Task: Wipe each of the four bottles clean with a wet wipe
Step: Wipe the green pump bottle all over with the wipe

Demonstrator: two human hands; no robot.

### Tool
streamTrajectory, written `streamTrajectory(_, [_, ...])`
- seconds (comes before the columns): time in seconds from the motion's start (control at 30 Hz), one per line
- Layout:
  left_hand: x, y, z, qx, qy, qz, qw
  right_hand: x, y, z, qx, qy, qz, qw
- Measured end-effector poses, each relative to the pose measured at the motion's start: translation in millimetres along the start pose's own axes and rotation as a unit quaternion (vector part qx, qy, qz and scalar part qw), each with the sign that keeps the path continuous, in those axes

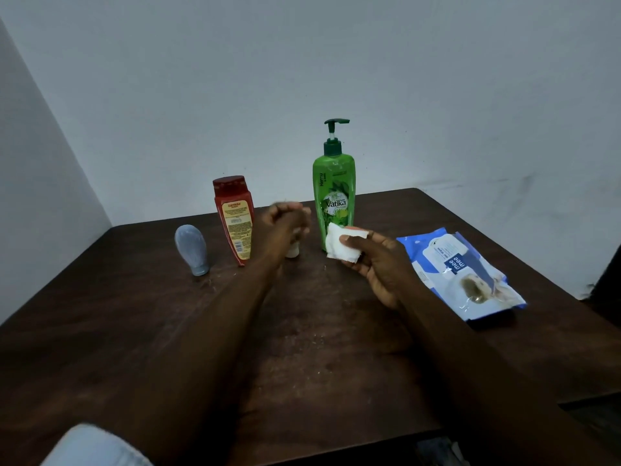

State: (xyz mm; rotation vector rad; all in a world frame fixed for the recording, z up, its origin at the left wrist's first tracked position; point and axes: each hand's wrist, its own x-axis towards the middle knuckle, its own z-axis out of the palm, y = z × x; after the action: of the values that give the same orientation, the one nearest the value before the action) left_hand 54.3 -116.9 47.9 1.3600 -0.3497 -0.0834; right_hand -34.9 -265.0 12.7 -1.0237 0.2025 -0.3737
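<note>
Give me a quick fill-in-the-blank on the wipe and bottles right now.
The right hand holds a folded white ___.
The tall pump bottle is ___.
The left hand grips a small bottle between the green and ___ ones.
The wipes pack lies ___ of the pump bottle.
Missing: wipe; green; red; right.

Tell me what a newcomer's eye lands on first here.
The tall green pump bottle stands at the table's back centre, towering over the rest. Just before it, the right hand pinches a folded white wipe, while the left hand grips a small white bottle beside the red bottle.
</note>
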Motion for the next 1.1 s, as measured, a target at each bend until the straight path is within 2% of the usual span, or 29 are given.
streamTrajectory(0.1, [27.4,33.6,11.7,0.072,0.0,0.1,0.992,2.3,-1.0,-1.0,0.008,0.008,0.012,1.0])
streamTrajectory(0.2, [53.5,56.7,29.3,0.133,0.013,0.144,0.98,3.1,-1.7,-1.1,0.02,0.011,0.018,1.0])
streamTrajectory(0.3, [74.6,63.6,43.4,0.144,-0.002,0.134,0.981,2.8,-2.3,-1.2,0.024,0.011,0.019,0.999])
streamTrajectory(0.6, [98.3,43.4,58.0,0.156,-0.128,0.083,0.976,4.3,-2.1,-1.9,0.004,0.022,0.018,1.0])
streamTrajectory(0.77, [93.8,45.5,53.8,0.152,-0.126,0.09,0.976,3.3,-1.5,-2.6,-0.005,0.022,0.017,1.0])
streamTrajectory(1.1, [46.0,79.1,13.7,0.159,-0.102,0.116,0.975,-6.1,-7.2,-2.6,0.014,0.019,-0.078,0.997])
